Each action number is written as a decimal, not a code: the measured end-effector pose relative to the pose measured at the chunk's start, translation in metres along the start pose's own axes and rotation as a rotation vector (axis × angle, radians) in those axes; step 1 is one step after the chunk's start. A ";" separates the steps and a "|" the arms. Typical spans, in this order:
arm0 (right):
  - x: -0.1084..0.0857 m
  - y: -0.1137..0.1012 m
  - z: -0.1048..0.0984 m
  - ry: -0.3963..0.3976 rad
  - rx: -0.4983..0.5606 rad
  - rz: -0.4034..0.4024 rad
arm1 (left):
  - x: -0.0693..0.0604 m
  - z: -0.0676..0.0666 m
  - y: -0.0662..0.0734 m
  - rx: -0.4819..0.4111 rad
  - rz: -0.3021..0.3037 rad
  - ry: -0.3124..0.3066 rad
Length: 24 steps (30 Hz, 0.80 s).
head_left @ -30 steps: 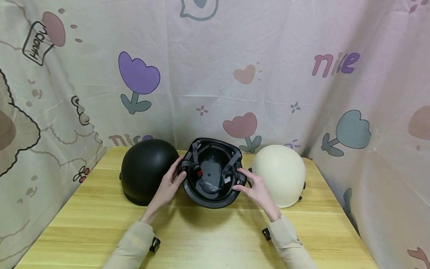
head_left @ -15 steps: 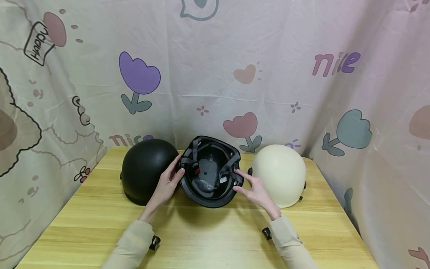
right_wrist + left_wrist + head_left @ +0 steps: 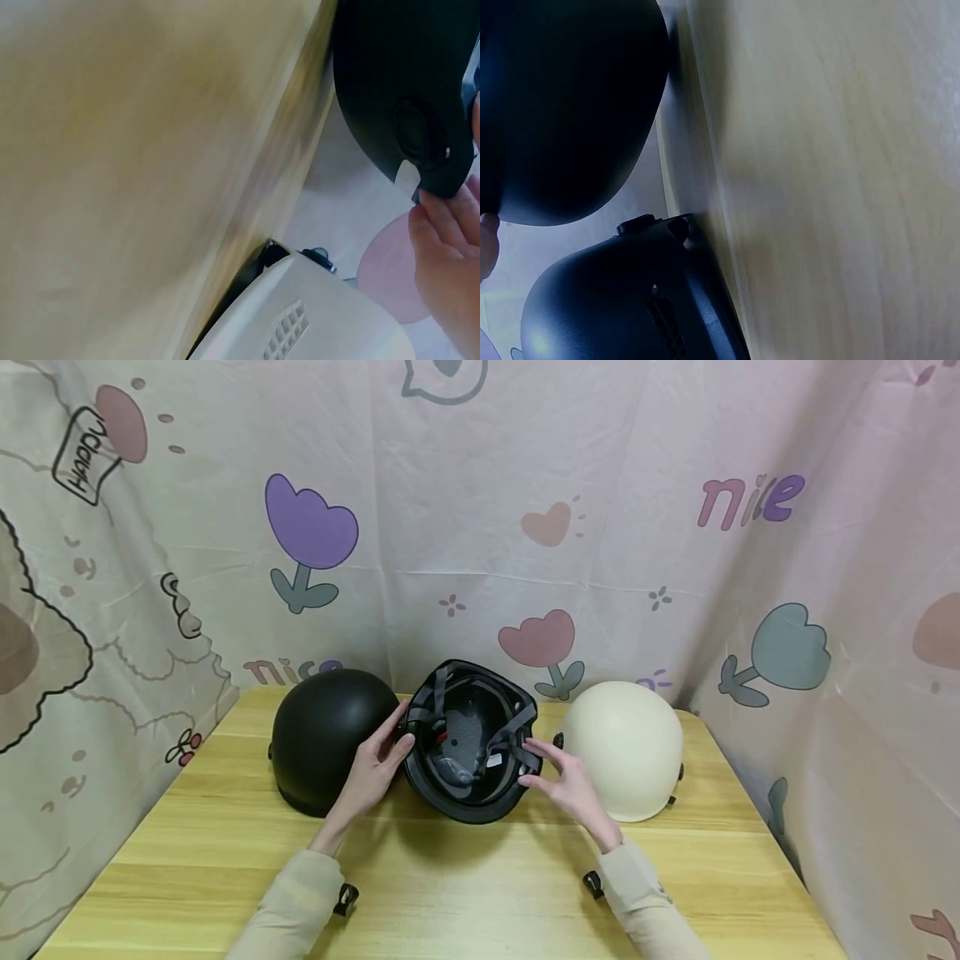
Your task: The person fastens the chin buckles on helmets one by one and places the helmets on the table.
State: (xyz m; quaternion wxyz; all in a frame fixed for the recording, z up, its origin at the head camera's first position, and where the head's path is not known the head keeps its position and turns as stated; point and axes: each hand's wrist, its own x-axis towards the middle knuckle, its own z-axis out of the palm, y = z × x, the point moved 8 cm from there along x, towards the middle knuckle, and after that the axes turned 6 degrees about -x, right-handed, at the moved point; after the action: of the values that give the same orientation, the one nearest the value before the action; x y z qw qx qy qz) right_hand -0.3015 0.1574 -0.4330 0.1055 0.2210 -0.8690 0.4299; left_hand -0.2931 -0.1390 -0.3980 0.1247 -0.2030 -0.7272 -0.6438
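In the head view a black helmet (image 3: 465,806) is tipped so its open inside faces me, with grey straps, a red buckle part and padding showing. My left hand (image 3: 375,760) grips its left rim, thumb in front and fingers behind. On the right rim, my right hand (image 3: 566,781) holds it between thumb and fingers. The right wrist view shows fingers of that hand (image 3: 454,255) at the edge of the helmet (image 3: 397,82). Only a fingertip (image 3: 486,244) appears beside the helmet's shell (image 3: 570,112) in the left wrist view. Whether the shell touches the table cannot be told.
A second black helmet (image 3: 330,739) sits dome up just left of the held one. To the right stands a cream helmet (image 3: 626,752), also dome up. All are near the back of the wooden table (image 3: 465,902), before a patterned cloth (image 3: 450,510).
The held helmet has tilted slightly, its upper rim rising a little and its right side shifting slightly left. Both hands keep their hold; the other two helmets stay put.
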 end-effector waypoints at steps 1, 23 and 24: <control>0.000 -0.001 0.001 0.009 -0.014 -0.006 | 0.000 0.000 0.001 -0.012 0.010 0.001; 0.004 0.011 0.011 -0.134 0.179 0.022 | -0.001 0.010 0.018 -0.058 0.057 -0.011; 0.004 0.012 0.011 -0.136 0.199 0.028 | -0.001 0.010 0.019 -0.053 0.067 -0.011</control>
State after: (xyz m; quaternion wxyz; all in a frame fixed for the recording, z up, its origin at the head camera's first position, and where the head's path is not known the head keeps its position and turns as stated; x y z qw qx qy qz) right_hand -0.3107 0.1543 -0.4469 0.0179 0.2471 -0.8303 0.4993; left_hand -0.2831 -0.1271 -0.3834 0.1370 -0.2339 -0.7034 -0.6571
